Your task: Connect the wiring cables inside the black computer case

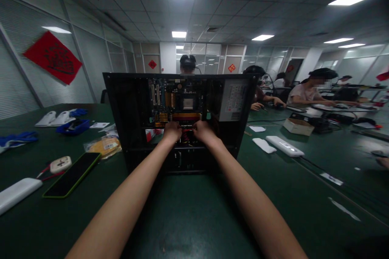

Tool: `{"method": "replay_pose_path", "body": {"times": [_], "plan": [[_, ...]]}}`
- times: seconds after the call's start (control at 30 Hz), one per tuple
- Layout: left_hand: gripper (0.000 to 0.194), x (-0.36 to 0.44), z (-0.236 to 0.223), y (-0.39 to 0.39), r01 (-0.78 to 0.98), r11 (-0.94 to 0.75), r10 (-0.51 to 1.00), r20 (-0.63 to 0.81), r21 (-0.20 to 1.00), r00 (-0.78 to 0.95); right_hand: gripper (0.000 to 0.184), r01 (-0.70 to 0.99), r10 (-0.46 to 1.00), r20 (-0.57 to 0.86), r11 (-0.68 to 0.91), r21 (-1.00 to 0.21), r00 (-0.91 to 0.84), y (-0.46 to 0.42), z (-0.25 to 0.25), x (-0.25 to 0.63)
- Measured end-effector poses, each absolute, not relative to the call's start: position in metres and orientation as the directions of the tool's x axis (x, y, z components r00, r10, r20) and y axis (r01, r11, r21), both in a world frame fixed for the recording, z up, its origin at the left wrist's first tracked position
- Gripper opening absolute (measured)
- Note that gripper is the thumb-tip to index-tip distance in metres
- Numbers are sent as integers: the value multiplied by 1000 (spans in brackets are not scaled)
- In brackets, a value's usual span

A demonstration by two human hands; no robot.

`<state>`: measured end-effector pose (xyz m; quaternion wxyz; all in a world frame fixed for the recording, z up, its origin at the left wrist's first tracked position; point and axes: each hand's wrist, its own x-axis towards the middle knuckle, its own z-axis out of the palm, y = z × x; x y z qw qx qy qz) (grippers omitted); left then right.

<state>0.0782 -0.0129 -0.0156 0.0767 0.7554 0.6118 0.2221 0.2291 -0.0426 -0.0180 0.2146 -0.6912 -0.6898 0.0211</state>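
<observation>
"Posn of PC case [127, 105], pls?"

"Upright on green table [194, 210], dead ahead, open side facing wearer. Mobo [165, 89] inside, upper L/centre; PSU [235, 99] inside, upper R."

"Hands?"

"Both in case, just below mobo's centre. L hand [173, 131] at L end of long slots [186, 118], R hand [202, 130] near R end. Fingers curled inward on both; can't tell if they're pinching anything, tips too dark/small. Dark and reddish bits, poss. wires [187, 138], between them."

"Rest of table?"

"Phone [73, 176] L of case, bagged yellow item [105, 145] closer in on same side. White device w/ cable [284, 145] R of case. Co-worker's hand [257, 106] past case's R edge, separate."

"How'll it handle?"

"Case: prob. stiff metal, fairly heavy, more wt. on PSU side, smooth paint maybe a bit slick. Grip outer frame, both sides, low down; avoid thin edges. Mobo's stiff but fragile: fingertips on slot ends only, light & even pressure, no pushing on chips. Wires soft, snag easily; hold by plugs, approx."
</observation>
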Motion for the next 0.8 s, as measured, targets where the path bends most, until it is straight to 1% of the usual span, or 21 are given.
{"method": "replay_pose_path", "body": {"times": [0.1, 0.2, 0.3, 0.47, 0.6, 0.7, 0.8], "plan": [[28, 78, -17, -12, 891, -248, 952, 264, 381, 153, 25, 957, 960, 275, 35, -287, 48, -46, -14, 227], [28, 79, -17, -12, 893, -240, 954, 263, 381, 144, 26, 962, 965, 258, 21, -273, 52, -48, -10, 226], [28, 80, -17, -13, 893, -227, 957, 262, 390, 129, 27, 961, 969, 240, 12, -275, 57, -48, -9, 227], [27, 81, -14, -18, 897, -214, 958, 262, 387, 115, 26, 955, 966, 249, 14, -297, 63, -45, -12, 228], [29, 83, -12, -29, 921, -212, 954, 273, 327, 123, 24, 958, 966, 253, 22, -286, 53, -45, -12, 227], [30, 85, -11, -39, 941, -226, 930, 342, 253, 131, 25, 963, 963, 263, 14, -268, 60, -48, -11, 225], [31, 85, -9, -47, 939, -280, 886, 431, 199, 173, 26, 969, 957, 278, -11, -247, 82, -50, -10, 224]]}}
